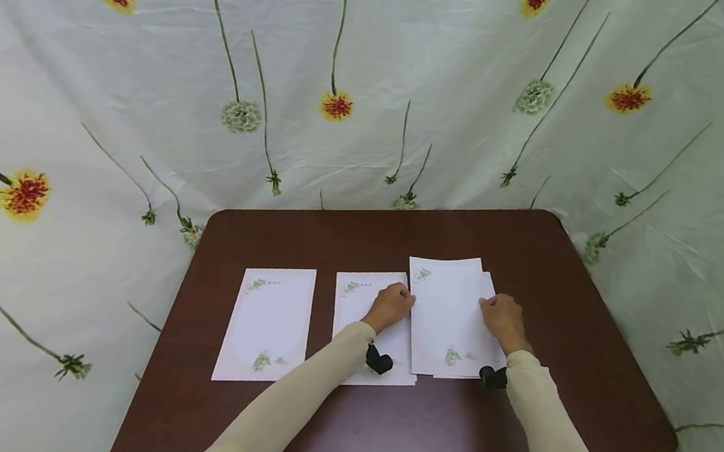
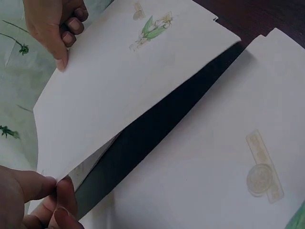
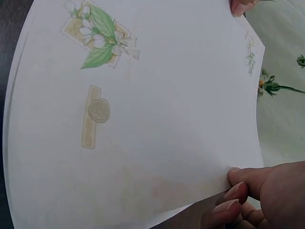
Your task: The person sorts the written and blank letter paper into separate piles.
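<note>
A white printed sheet of paper, with small green plant drawings near its corners, is raised by its two sides. My left hand pinches its left edge between thumb and fingers, over the middle papers. On the opposite edge, my right hand pinches it, thumb on top and fingers underneath. In the left wrist view a dark gap shows below the lifted sheet, beside the paper lower down. Another sheet sticks out from under it at the right. In the right wrist view a tan seal print shows on the sheet.
Middle papers, slightly fanned at the lower corner, lie partly under my left forearm. A similar sheet lies further left. All are on a brown table with rounded corners. Behind it hangs a white flower-patterned cloth.
</note>
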Available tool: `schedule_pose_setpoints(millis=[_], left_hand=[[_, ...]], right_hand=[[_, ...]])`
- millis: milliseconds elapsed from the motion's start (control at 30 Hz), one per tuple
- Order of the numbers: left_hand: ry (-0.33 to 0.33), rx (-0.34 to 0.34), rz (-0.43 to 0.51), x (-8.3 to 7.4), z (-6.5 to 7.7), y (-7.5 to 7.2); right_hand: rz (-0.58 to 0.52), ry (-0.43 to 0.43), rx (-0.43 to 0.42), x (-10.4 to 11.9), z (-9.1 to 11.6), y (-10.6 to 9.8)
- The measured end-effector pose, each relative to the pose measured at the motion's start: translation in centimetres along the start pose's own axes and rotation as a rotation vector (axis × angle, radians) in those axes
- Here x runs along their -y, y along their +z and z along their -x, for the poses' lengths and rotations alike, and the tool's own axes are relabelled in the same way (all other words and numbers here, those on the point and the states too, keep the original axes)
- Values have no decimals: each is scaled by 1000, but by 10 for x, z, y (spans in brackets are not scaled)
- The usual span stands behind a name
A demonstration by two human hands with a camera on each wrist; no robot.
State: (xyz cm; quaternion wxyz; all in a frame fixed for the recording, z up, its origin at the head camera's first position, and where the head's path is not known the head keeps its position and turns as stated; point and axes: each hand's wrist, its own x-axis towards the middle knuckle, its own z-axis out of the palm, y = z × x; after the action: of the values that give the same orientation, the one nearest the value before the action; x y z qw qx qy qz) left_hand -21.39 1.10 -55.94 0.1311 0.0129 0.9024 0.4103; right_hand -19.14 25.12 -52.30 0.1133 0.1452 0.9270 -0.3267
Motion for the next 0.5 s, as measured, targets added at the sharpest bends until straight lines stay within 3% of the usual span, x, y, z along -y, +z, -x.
schedule_pose_setpoints(millis=[500], left_hand=[[-16,69,-78,-16,-10,25]], right_hand=[[50,25,-5,-31,-17,-10]])
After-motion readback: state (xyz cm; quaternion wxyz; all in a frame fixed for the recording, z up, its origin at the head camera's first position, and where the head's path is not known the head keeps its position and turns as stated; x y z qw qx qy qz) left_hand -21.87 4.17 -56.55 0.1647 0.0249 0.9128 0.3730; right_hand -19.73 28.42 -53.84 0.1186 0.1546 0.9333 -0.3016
